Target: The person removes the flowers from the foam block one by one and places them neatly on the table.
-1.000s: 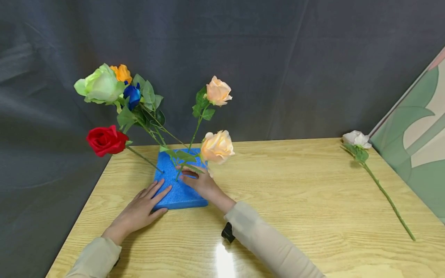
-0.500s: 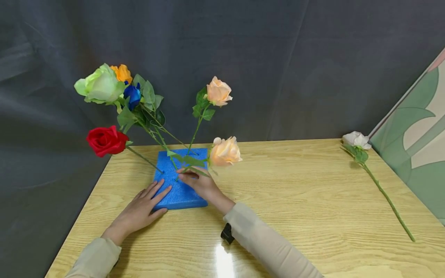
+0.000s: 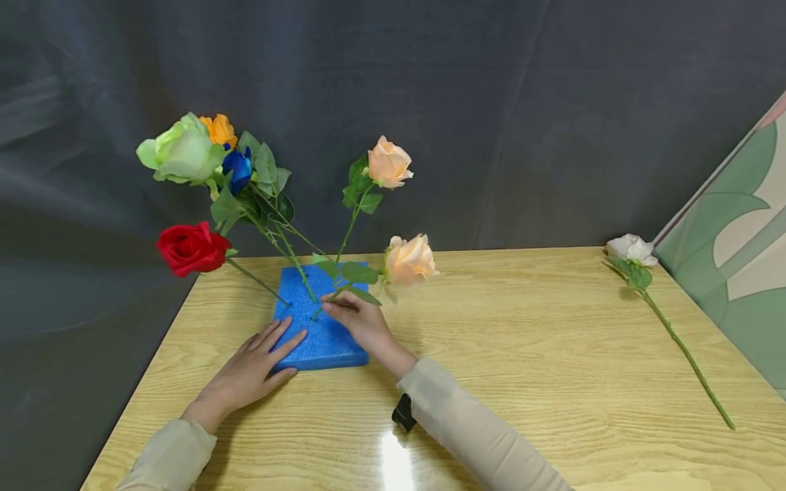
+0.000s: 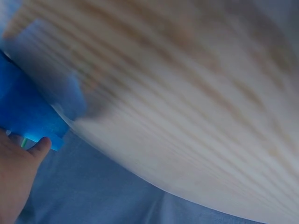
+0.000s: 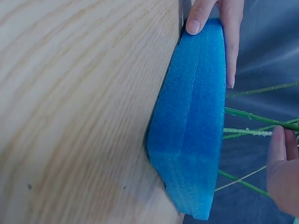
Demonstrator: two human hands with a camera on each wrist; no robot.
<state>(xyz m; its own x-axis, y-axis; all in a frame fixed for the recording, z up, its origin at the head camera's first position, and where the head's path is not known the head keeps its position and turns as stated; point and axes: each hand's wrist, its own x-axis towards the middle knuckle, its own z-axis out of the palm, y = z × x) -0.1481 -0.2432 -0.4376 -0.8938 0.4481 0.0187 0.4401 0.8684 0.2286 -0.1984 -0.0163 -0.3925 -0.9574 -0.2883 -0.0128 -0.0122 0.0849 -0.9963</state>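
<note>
A blue foam block (image 3: 334, 351) lies on the table with several artificial roses standing in it. My left hand (image 3: 248, 372) rests on its front left part, fingers spread, thumb by the near edge. With thumb and fingers my right hand (image 3: 365, 324) pinches the green stem of a peach rose (image 3: 410, 260), low down near the foam. That rose leans to the right, its foot at the foam's surface. In the right wrist view, the thumb and fingers of the right hand (image 5: 285, 172) meet at a stem beside the block (image 5: 196, 102).
Left of the block leans a red rose (image 3: 192, 249). Behind it rise a light green rose (image 3: 184, 150), an orange rose (image 3: 217, 129), a blue rose (image 3: 238, 169) and another peach rose (image 3: 389, 162). A white rose (image 3: 632, 249) lies at the table's far right. A dark curtain (image 3: 479, 123) hangs behind.
The front peach rose's head has swung to the right as my right hand, still pinching the stem, shifted slightly. My left hand has stayed on the foam.
</note>
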